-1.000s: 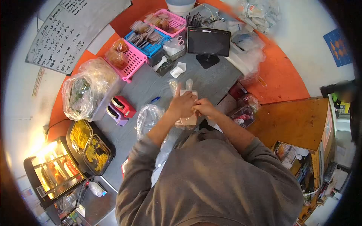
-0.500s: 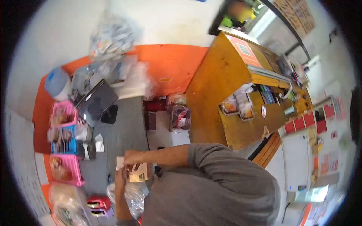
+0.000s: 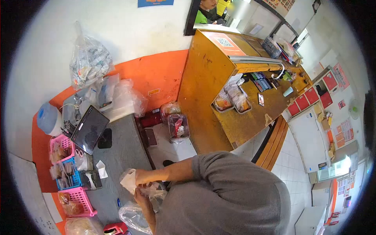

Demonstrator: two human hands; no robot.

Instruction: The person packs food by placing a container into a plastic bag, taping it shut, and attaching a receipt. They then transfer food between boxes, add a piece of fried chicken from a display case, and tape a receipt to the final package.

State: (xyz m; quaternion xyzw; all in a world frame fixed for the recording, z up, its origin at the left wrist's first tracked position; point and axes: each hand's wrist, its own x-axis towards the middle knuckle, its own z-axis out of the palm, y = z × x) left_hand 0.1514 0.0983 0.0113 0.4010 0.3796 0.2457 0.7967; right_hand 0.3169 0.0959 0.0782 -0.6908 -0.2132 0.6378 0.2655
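Observation:
Both my hands meet over the grey table, close to my chest. My right hand reaches in from my grey sleeve and pinches the top of a small clear plastic bag with a pale packet inside. Just below it, my left hand grips the same bag from the underside, partly hidden by crinkled plastic. A larger, loose clear plastic bag lies on the table beside my left forearm.
On the table stand a tablet on a stand, pink baskets and a blue basket of packets, and a red dispenser. A wooden counter rises to the right, with a bin below. Another person stands behind it.
The view has swung from the table toward the counter and shop floor. My hands stay together on the small bag, now lower and nearer my body.

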